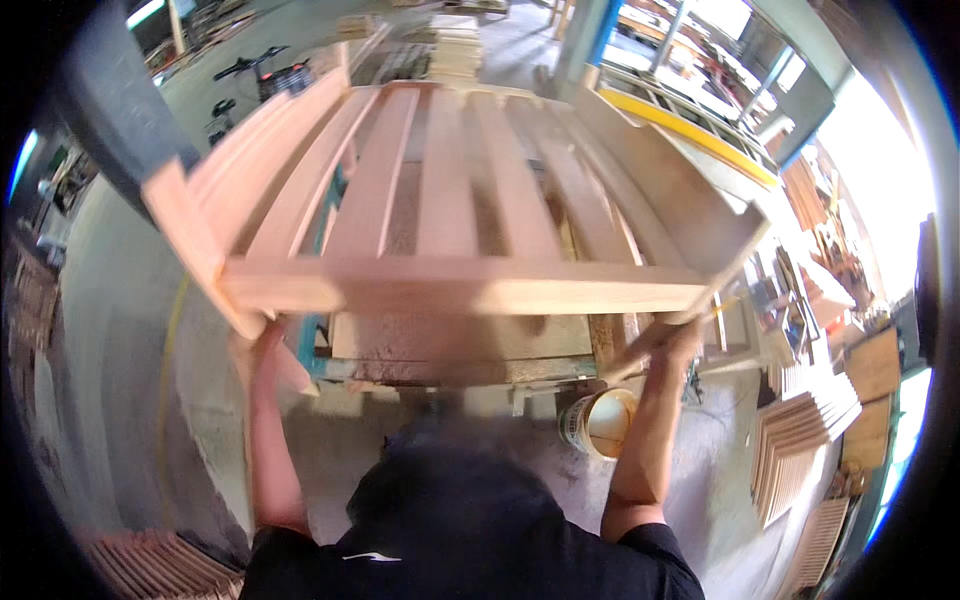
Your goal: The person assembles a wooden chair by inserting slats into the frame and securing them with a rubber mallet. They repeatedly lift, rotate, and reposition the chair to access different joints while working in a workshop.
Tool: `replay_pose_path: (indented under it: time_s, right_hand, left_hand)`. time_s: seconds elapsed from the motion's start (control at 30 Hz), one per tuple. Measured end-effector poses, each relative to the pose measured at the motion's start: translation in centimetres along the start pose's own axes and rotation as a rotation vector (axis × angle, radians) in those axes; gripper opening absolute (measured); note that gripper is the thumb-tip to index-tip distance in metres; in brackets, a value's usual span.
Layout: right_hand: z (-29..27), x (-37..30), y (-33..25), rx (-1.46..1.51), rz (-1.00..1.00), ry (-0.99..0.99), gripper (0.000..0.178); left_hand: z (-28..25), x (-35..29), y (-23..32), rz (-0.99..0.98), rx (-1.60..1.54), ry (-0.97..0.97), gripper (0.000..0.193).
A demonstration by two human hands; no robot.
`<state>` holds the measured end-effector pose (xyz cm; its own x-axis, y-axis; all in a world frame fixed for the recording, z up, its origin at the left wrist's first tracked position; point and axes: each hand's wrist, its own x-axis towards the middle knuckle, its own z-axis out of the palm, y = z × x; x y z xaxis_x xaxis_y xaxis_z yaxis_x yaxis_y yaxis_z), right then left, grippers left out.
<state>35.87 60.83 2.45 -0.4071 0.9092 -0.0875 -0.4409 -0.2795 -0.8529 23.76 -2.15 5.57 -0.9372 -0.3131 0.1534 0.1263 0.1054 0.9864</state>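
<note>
A pale slatted wooden frame (470, 292), like a bench seat with raised side panels, spans the view in front of me. It appears lifted and tilted above a low work table (460, 340) with a teal metal base. At the frame's front left corner, my left hand (266, 335) is closed around the wood just below the rail. My right hand (678, 342) grips the front right corner from beneath, smeared by motion. The fingers of both hands are partly hidden by the wood.
A white bucket (607, 420) stands on the floor near my right forearm. Stacked wooden parts (800, 440) are at the right, more slats (160, 565) at lower left. A grey pillar (130, 110), a bicycle (262, 75) and a pile of boards (455, 50) lie beyond.
</note>
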Motion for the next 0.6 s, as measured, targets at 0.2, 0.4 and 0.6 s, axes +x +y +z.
replay_pose_path:
  time_s: [0.2,0.4,0.6]
  right_hand:
    - [6.8,-0.7,-15.4,-0.566,-0.210,-0.196,0.047]
    - [12.6,7.6,-17.0,-0.274,-0.134,-0.371,0.046]
    - [14.5,6.9,-18.0,-0.252,-0.315,-0.448,0.054]
  left_hand:
    - [1.7,-0.5,13.4,0.018,0.193,0.009,0.010]
    - [3.5,4.6,18.3,0.073,0.213,-0.119,0.013]
    - [6.2,11.0,21.9,0.148,0.270,-0.186,0.016]
